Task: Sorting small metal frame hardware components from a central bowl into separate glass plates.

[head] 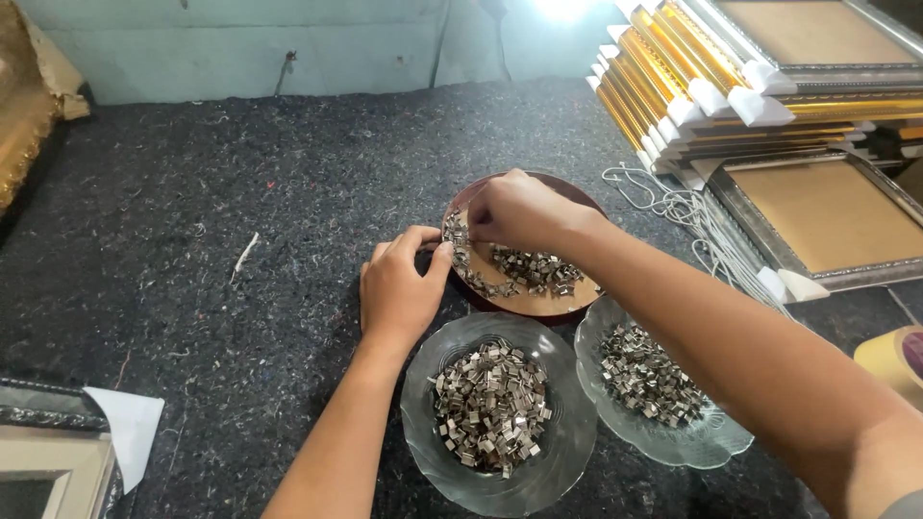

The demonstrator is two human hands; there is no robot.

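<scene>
- Left hand (396, 288) rests on the tabletop (240, 192) at the left edge of the brown plate (567, 309); fingers curled, thumb and fingertips pressed together at the rim. Can't tell whether it pinches a clip.
- Right hand (519, 210) reaches over the same plate from the right, fingers bunched downward over the clips; grip pressed together, whether it holds anything is hidden.
- Brown plate sits mid-tabletop, holding a thin scatter of small metal clips (534, 269).
- Two glass dishes just in front of it, touching or nearly so: the left glass dish (423, 423) carries a dense pile of clips, the right glass dish (711, 447) a smaller pile, partly under the right forearm.
- Tabletop is covered in dark grey felt.
- Stack of gold picture frames (673, 86) with white corner guards at far right; silver frame (817, 216) lies flat below it.
- White strings (673, 207) lie between plate and frames.
- Tape roll (894, 360) at right edge.
- Another frame corner (48, 452) with a white paper (130, 428) at bottom left.
</scene>
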